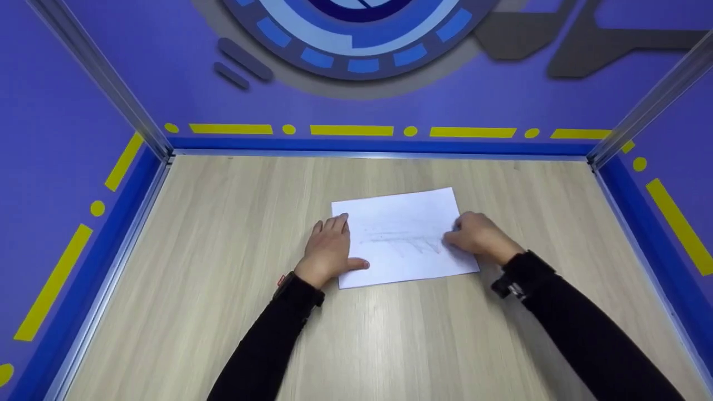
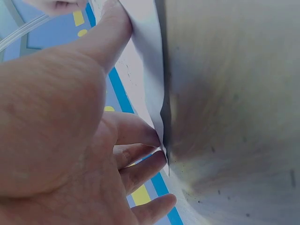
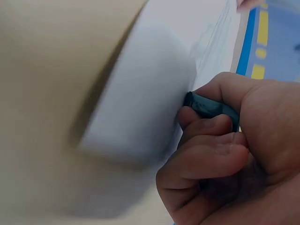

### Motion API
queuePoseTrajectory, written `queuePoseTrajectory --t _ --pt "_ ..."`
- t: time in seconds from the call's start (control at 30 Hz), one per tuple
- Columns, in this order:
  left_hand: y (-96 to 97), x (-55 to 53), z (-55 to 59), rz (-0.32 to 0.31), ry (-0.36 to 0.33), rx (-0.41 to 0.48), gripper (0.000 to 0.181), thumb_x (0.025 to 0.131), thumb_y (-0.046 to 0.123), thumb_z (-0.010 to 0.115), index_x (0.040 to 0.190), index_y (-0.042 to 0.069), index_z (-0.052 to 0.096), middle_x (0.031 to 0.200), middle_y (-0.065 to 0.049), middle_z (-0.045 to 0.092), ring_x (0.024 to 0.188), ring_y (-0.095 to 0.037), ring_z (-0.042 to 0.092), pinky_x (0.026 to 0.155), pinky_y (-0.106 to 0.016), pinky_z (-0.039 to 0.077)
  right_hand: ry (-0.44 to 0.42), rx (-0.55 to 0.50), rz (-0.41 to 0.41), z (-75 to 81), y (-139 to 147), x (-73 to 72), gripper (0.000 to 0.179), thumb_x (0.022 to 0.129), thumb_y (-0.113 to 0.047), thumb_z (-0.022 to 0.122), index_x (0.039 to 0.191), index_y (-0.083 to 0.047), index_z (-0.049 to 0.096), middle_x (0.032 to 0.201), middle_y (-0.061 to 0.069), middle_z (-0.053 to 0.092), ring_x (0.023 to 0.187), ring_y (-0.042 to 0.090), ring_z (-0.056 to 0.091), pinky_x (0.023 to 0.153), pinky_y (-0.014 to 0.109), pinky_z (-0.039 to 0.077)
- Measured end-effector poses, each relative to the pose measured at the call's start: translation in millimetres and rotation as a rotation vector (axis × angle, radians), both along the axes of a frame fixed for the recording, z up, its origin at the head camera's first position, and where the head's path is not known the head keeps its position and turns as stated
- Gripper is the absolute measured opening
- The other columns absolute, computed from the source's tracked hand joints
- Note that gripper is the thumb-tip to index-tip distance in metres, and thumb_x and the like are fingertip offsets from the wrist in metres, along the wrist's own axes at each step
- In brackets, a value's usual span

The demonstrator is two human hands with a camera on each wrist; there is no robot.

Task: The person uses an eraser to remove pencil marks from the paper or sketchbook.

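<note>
A white sheet of paper (image 1: pixel 401 211) with smudged grey pencil-like marks lies slightly turned on the table. My left hand (image 1: pixel 327 249) rests flat along its left edge, fingers extended and thumb spread over the paper. At the sheet's right side, my right hand (image 1: pixel 478 236) is curled with its fingertips at the paper. In the right wrist view, thumb and fingers pinch a small dark green block (image 3: pixel 211 107), mostly covered by the hand. The paper's near edge (image 2: pixel 152 79) lifts a little off the table in the left wrist view.
A light wood-grain table (image 1: pixel 234 223) carries the sheet. Purple-blue panels (image 1: pixel 356 114) with yellow dashes enclose it at the back and both sides, joined by metal corner posts (image 1: pixel 657 94). Black bands (image 1: pixel 526 273) sit on both wrists.
</note>
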State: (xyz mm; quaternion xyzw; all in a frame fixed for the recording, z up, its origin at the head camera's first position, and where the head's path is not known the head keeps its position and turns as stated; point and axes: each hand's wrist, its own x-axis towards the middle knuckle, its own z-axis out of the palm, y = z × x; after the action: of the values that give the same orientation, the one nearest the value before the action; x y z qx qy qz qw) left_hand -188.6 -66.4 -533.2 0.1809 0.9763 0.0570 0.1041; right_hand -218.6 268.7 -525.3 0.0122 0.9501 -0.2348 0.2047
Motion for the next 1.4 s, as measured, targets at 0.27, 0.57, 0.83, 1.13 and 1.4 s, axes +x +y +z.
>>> queuePoseTrajectory --t 0.27,0.57,0.83,1.13,1.4 --pt "-3.7 3.5 -4.7 -0.010 -0.007 -0.015 0.112 0.076 0.071 0.069 0.150 -0.006 0.037 0.160 -0.014 0.031 0.148 -0.032 0.031 0.122 -0.055 0.024 0.000 0.039 -0.011 -3.4 9 4.3 0.024 0.084 -0.027 0.065 0.075 -0.006 0.063 0.074 0.005 0.053 0.066 0.021 0.051 0.054 0.028 0.040" --pt "-6.3 0.7 -2.2 -0.003 -0.011 -0.030 0.114 0.075 0.071 0.070 0.150 -0.006 0.034 0.161 -0.015 0.029 0.149 -0.033 0.029 0.123 -0.055 0.022 0.114 -0.081 0.046 -4.1 -52 18.1 0.026 0.084 -0.032 0.066 0.074 -0.008 0.065 0.069 0.002 0.050 0.062 0.018 0.048 0.052 0.029 0.037" --pt "-5.9 -0.1 -5.3 0.000 -0.017 -0.020 0.114 0.076 0.072 0.069 0.151 -0.006 0.034 0.162 -0.016 0.029 0.149 -0.034 0.029 0.123 -0.055 0.022 0.104 -0.054 0.130 -4.8 -133 13.0 0.023 0.082 -0.032 0.068 0.071 -0.012 0.066 0.066 -0.001 0.056 0.063 0.018 0.053 0.056 0.029 0.041" --pt "1.0 0.5 -2.9 -0.014 0.014 -0.008 0.111 0.076 0.070 0.071 0.150 -0.006 0.036 0.159 -0.014 0.033 0.147 -0.032 0.032 0.122 -0.055 0.024 0.087 -0.012 0.193 -9.3 -165 3.1 0.023 0.082 -0.035 0.067 0.070 -0.015 0.063 0.072 0.001 0.058 0.070 0.021 0.054 0.060 0.031 0.042" --pt "1.9 -0.4 -1.0 0.017 -0.001 0.007 0.116 0.074 0.071 0.071 0.152 -0.005 0.031 0.161 -0.013 0.030 0.148 -0.030 0.029 0.123 -0.054 0.022 0.118 -0.028 0.146 -9.6 -112 4.7 0.023 0.083 -0.030 0.067 0.073 -0.010 0.062 0.070 0.002 0.053 0.067 0.021 0.051 0.057 0.030 0.038"
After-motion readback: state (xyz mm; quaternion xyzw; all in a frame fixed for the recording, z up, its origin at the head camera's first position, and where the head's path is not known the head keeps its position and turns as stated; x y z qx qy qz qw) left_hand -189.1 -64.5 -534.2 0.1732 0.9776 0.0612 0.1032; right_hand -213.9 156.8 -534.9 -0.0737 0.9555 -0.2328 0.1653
